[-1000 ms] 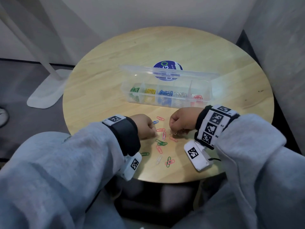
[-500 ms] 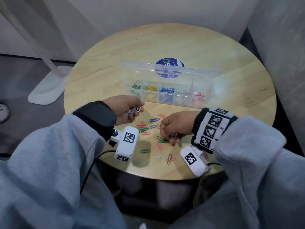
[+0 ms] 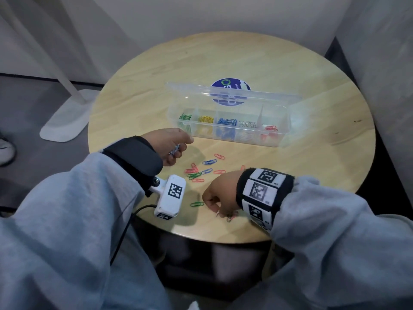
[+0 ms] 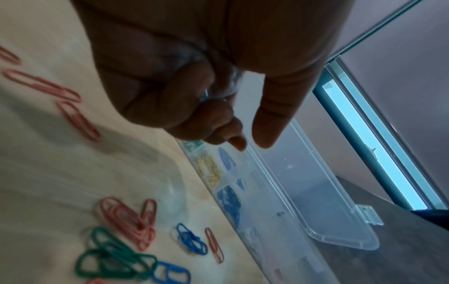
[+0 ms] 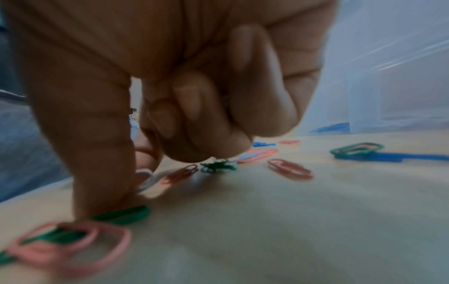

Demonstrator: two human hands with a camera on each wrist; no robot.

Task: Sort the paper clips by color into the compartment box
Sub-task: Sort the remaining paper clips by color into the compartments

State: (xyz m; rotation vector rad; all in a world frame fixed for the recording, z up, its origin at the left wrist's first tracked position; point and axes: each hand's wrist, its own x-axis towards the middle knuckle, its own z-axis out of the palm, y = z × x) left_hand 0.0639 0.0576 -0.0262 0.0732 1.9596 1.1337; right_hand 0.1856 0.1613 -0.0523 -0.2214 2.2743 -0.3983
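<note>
Our left hand [image 3: 169,143] hangs above the table near the box's left end, fingers curled around a small bunch of silver clips [image 3: 174,150], the thumb held out straight. Our right hand [image 3: 220,194] is down at the near edge of the table, its thumb and forefinger meeting on a white clip [image 5: 145,177] that lies on the wood, the other fingers folded in; whether the clip is truly pinched we cannot tell. A green clip [image 3: 197,204] lies just left of that hand, and a pink and green pair [image 5: 68,242] lies close to the wrist camera.

Between our hands and the box, loose clips [image 3: 201,171] in red, blue and green lie scattered on the round wooden table [image 3: 245,52].

The clear compartment box [image 3: 228,128] stands in the middle of the table, its lid [image 3: 234,95] open and tilted back. From left to right its compartments hold green, yellow, blue, silver and red clips. A round blue sticker [image 3: 230,88] shows behind the lid.
</note>
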